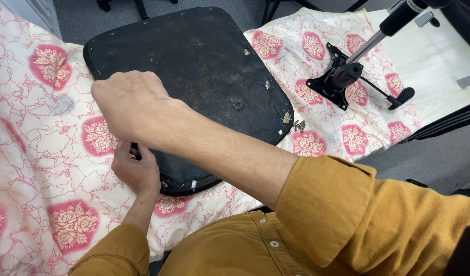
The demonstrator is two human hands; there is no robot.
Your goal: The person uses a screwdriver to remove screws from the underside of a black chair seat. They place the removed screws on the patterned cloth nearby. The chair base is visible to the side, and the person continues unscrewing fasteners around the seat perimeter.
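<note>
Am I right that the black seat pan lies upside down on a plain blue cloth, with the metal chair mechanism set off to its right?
Not quite: the cloth is not plain blue but cream with pink floral patches, as the head view shows. The rest holds: the black seat pan lies upside down on it, and the metal chair mechanism sits off to its right.

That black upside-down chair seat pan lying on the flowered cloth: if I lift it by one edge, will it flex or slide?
The black chair seat pan probably stays stiff: its underside looks like a flat hard board with stapled fabric edges. It may feel fairly heavy, being broad. On the pink flowered cloth it would likely drag the loose fabric rather than slide cleanly. The small screws beside it could scatter.
</note>
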